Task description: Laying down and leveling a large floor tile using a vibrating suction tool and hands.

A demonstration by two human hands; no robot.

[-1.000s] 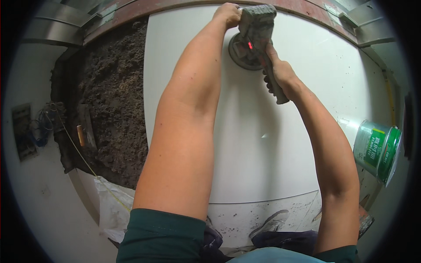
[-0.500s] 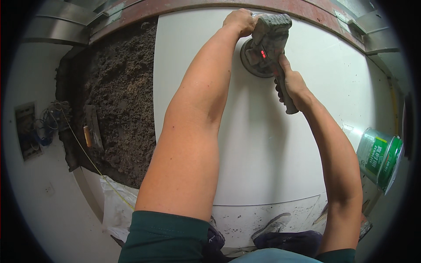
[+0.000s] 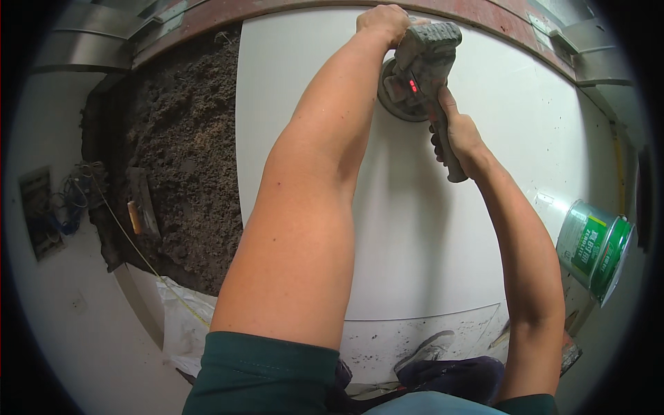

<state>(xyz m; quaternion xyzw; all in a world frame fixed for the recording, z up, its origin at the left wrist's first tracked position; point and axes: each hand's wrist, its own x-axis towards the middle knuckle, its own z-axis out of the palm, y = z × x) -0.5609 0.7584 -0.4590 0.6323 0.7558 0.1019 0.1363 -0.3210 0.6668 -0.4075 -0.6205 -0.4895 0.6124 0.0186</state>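
A large white tile [image 3: 422,242] lies flat in front of me. On its far part stands a dusty grey tile vibrator [image 3: 430,62] with a round suction pad [image 3: 402,107] against the surface and small red lights lit on its body. My right hand [image 3: 462,131] is closed around its long rear handle. At the far end of the tool, my left hand [image 3: 382,26] is closed by its front; the fingertips are partly hidden there, seemingly around the front grip.
Dark, crumbly mortar [image 3: 183,152] covers the floor left of the tile, with a trowel [image 3: 138,211] on it. A yellow measuring tape [image 3: 142,256] runs past a white plastic bag [image 3: 183,325]. A clear and green bucket [image 3: 595,249] stands right. A reddish sill [image 3: 484,19] borders the far edge.
The view has shifted slightly. My left hand sits a little farther away and to the right. The vibrator stays at almost the same place on the tile, still in my right hand.
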